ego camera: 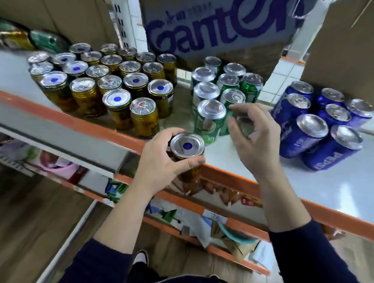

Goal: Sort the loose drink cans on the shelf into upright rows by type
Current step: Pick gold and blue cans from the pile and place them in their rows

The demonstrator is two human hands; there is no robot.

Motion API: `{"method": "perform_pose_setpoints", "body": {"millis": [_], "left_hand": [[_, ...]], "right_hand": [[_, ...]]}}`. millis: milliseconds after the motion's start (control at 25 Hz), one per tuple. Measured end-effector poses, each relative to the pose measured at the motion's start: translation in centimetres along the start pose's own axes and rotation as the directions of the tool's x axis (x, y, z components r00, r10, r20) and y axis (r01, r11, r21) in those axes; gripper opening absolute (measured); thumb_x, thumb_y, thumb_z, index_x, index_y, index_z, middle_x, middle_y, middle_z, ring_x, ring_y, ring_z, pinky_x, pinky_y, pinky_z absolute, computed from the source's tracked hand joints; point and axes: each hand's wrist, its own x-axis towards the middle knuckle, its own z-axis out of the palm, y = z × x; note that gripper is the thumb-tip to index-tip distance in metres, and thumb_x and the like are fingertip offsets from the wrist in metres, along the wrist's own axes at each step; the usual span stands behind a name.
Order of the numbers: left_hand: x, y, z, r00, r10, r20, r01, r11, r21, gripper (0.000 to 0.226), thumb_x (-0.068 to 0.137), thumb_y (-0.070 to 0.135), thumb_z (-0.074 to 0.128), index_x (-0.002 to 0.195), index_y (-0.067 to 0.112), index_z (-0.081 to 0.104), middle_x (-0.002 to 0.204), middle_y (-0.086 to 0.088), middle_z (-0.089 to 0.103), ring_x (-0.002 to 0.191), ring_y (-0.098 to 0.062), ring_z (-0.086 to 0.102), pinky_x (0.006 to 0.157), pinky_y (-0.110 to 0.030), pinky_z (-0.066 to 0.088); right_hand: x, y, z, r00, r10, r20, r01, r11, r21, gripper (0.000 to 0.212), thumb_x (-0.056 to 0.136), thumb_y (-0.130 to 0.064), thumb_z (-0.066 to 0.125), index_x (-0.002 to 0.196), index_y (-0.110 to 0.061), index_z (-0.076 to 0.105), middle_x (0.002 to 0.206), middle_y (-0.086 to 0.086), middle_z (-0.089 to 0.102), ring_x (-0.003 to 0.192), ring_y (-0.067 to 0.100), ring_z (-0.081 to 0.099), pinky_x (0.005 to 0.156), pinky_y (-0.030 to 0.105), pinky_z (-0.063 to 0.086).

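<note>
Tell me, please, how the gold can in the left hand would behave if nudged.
The gold can looks rigid metal, so the left hand probably won't dent it. Tall, narrow and at the shelf edge, it may tip, then roll.

A narrow lane is left between the gold cans (111, 79) and the green cans (226, 89), but its front end is blocked by the left hand (158, 163) and the held can (187, 144) at the shelf (342, 194) edge. The gap between the green cans and the blue cans (321, 119) is taken up by the right hand (256, 141). Bare shelf is left in front of the blue cans. Access at the back is closed off by a cardboard box (210, 29) just behind the rear green cans.
</note>
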Motion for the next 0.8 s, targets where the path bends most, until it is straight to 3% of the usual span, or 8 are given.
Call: {"method": "perform_pose_setpoints", "body": {"millis": [120,280,400,520,640,800], "left_hand": [[0.2,-2.5,-5.4,0.999,0.025,0.019,-0.025,1.0,-0.017,0.062,0.064,0.062,0.075,0.112,0.028,0.058,0.106,0.017,0.064,0.1,0.0,0.058,0.083,-0.009,0.043],[1.8,-4.7,-11.0,0.996,0.07,0.06,-0.066,0.996,-0.06,0.061,0.063,0.061,0.076,0.112,0.029,0.058,0.106,0.019,0.064,0.101,0.001,0.059,0.083,-0.011,0.045],[3.5,-5.5,-14.0,0.99,0.116,0.084,-0.109,0.991,-0.079,0.062,0.064,0.063,0.074,0.112,0.027,0.058,0.106,0.016,0.065,0.102,-0.002,0.061,0.085,-0.019,0.05],[5.3,-5.4,-15.9,0.981,0.17,0.091,-0.161,0.982,-0.1,0.06,0.064,0.063,0.074,0.111,0.029,0.056,0.105,0.018,0.064,0.101,-0.002,0.061,0.084,-0.023,0.052],[8.0,-4.7,-17.1,0.976,0.203,0.077,-0.192,0.973,-0.129,0.06,0.067,0.061,0.075,0.112,0.027,0.057,0.108,0.015,0.063,0.103,-0.006,0.061,0.086,-0.027,0.052],[12.9,-3.1,-16.2,0.955,0.294,0.027,-0.289,0.95,-0.122,0.061,0.072,0.055,0.076,0.114,0.017,0.057,0.107,0.009,0.062,0.1,-0.009,0.06,0.086,-0.027,0.052]], "right_hand": [[-0.8,-3.2,5.6,0.999,0.035,0.008,-0.035,0.999,0.041,0.015,0.089,-0.011,0.063,0.103,-0.007,0.067,0.096,-0.003,0.064,0.085,0.01,0.061,0.078,0.018,0.049],[-1.9,-4.9,11.2,0.99,0.111,0.088,-0.104,0.991,-0.083,0.013,0.09,-0.013,0.063,0.101,-0.008,0.069,0.096,0.0,0.066,0.086,0.009,0.057,0.079,0.012,0.043],[-2.7,-5.0,13.8,0.972,0.193,0.138,-0.167,0.969,-0.181,0.019,0.091,-0.023,0.06,0.102,-0.011,0.069,0.098,-0.002,0.066,0.087,0.007,0.056,0.078,0.02,0.045],[-3.7,-3.9,15.0,0.929,0.262,0.262,-0.134,0.897,-0.42,0.019,0.089,-0.027,0.062,0.091,-0.009,0.068,0.088,0.005,0.066,0.082,0.02,0.058,0.069,0.029,0.044],[-4.2,-3.0,15.2,0.947,0.198,0.251,-0.035,0.844,-0.534,0.013,0.082,-0.023,0.071,0.084,-0.01,0.071,0.078,0.006,0.066,0.077,0.028,0.058,0.066,0.032,0.047],[-4.9,-2.5,15.9,0.976,0.09,0.199,0.042,0.817,-0.576,0.018,0.087,-0.027,0.061,0.083,-0.013,0.071,0.083,0.002,0.069,0.078,0.024,0.059,0.065,0.031,0.048]]}}
